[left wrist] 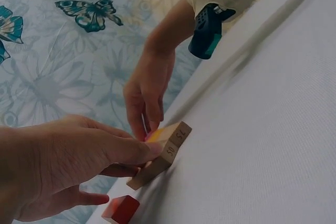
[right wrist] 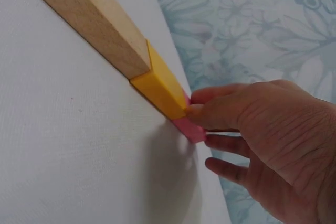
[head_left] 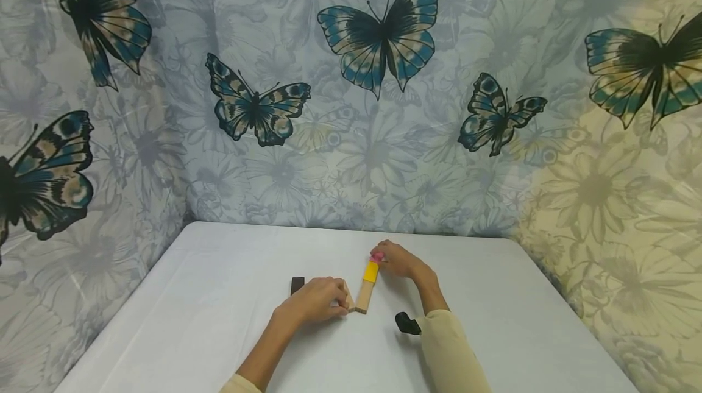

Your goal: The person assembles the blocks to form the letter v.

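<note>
A plain wooden block (head_left: 364, 297), a yellow block (right wrist: 163, 85) and a pink block (right wrist: 189, 129) lie end to end in a slanted row on the white table. At the far end, my right hand (head_left: 400, 260) pinches the pink block between thumb and fingers. My left hand (head_left: 317, 300) grips a second wooden block (left wrist: 149, 170), angled beside the row's near end. In the left wrist view, the near ends of the two wooden blocks carry printed numbers, one reading 50. A red block (left wrist: 122, 210) lies below the left fingers in that view.
A dark block (head_left: 297, 284) lies just behind the left hand. The white-covered table (head_left: 230, 259) meets a butterfly-patterned cloth (head_left: 378, 167) at the back. A black camera (head_left: 407, 323) is strapped at the right sleeve, over the table.
</note>
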Demonstrator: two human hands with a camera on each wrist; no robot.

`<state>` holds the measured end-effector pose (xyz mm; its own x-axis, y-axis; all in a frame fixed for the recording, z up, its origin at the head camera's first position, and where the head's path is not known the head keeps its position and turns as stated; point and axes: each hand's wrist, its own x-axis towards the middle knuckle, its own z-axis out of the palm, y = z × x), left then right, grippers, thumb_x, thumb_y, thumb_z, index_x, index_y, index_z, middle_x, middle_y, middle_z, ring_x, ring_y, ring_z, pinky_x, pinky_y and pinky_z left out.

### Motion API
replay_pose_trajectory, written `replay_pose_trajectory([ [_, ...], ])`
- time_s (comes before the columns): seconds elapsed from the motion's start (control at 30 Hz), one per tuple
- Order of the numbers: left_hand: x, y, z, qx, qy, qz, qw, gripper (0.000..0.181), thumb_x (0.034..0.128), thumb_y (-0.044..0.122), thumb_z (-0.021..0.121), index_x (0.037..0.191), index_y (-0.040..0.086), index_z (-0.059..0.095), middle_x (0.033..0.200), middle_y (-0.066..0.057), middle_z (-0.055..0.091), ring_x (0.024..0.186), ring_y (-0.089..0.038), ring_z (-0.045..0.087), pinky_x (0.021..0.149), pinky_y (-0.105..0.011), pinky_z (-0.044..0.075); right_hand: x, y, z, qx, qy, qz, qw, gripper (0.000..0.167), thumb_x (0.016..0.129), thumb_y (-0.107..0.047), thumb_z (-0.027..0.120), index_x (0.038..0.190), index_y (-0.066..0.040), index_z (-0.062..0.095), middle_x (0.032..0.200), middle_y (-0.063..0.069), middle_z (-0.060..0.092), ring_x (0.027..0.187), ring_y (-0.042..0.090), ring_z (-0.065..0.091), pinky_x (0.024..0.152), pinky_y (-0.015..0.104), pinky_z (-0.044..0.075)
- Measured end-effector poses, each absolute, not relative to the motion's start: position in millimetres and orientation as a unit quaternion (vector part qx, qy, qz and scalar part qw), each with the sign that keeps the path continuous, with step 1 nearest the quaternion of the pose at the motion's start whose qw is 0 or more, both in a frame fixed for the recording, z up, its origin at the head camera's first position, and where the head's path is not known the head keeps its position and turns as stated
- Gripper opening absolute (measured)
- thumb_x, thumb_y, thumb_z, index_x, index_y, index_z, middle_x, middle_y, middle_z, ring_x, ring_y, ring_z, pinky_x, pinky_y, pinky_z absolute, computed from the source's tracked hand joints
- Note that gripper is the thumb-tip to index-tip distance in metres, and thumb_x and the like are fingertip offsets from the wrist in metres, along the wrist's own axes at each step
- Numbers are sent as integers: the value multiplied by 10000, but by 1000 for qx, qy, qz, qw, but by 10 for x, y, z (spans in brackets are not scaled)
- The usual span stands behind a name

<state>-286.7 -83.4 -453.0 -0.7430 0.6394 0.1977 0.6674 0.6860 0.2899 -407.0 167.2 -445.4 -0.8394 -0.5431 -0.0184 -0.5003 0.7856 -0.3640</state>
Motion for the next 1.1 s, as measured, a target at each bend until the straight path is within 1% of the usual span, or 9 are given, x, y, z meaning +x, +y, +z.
replay_pose_trajectory([
  [0.3, -2880, -848, -4542, -350, -918, -182, 41, 47, 892, 213, 832, 871, 174, 813, 960, 103, 693, 884, -30, 624, 852, -239, 556, -4068, 1666, -4467, -312, 933, -169, 54, 262, 1013, -41, 624, 1258, 13, 699, 1445, 288, 587, 1404, 458, 525, 1206, 600, 393],
  [0.43, -2876, -846, -4539, -351, -917, -183, 40, 60, 892, 215, 832, 869, 163, 815, 949, 103, 687, 875, -23, 613, 847, -234, 552, -4026, 1677, -4444, -326, 929, -166, 51, 243, 1001, -17, 626, 1228, 22, 704, 1432, 294, 593, 1402, 469, 521, 1200, 611, 393],
  [0.6, -2877, -836, -4541, -358, -915, -184, 42, 82, 902, 230, 822, 874, 153, 817, 937, 106, 684, 873, -17, 611, 842, -220, 546, -3917, 1709, -4408, -310, 934, -170, 57, 256, 984, 31, 605, 1215, 9, 712, 1465, 263, 584, 1421, 455, 513, 1200, 621, 389],
  [0.7, -2872, -836, -4544, -357, -915, -181, 41, 85, 906, 230, 819, 880, 149, 819, 939, 108, 683, 878, -18, 613, 848, -218, 547, -3847, 1722, -4401, -302, 937, -161, 66, 279, 999, 10, 591, 1254, -13, 704, 1500, 226, 572, 1442, 436, 503, 1190, 649, 389],
  [0.77, -2879, -830, -4547, -357, -916, -179, 42, 82, 905, 225, 820, 880, 147, 819, 940, 105, 683, 882, -22, 616, 848, -219, 548, -3813, 1739, -4390, -303, 939, -150, 63, 284, 1000, 4, 599, 1265, -22, 699, 1505, 214, 574, 1439, 434, 507, 1165, 684, 395],
  [0.9, -2886, -824, -4547, -354, -917, -179, 42, 83, 907, 227, 818, 877, 151, 815, 939, 103, 677, 878, -30, 613, 841, -222, 546, -3750, 1789, -4393, -305, 941, -143, 44, 326, 1005, 0, 608, 1319, -54, 678, 1538, 191, 555, 1445, 428, 509, 1147, 709, 398],
  [1.0, -2882, -828, -4554, -353, -918, -176, 41, 78, 910, 236, 815, 879, 165, 811, 942, 105, 673, 879, -35, 613, 839, -228, 544, -3699, 1832, -4410, -315, 938, -146, 21, 362, 1001, 11, 610, 1353, -61, 654, 1569, 191, 527, 1425, 435, 531, 1139, 671, 431],
  [1.1, -2872, -846, -4567, -354, -919, -170, 46, 69, 907, 234, 819, 870, 176, 809, 933, 109, 668, 879, -37, 611, 841, -230, 542, -3666, 1849, -4422, -335, 931, -147, -5, 382, 992, 31, 608, 1363, -53, 636, 1575, 208, 511, 1367, 449, 576, 1099, 644, 479],
])
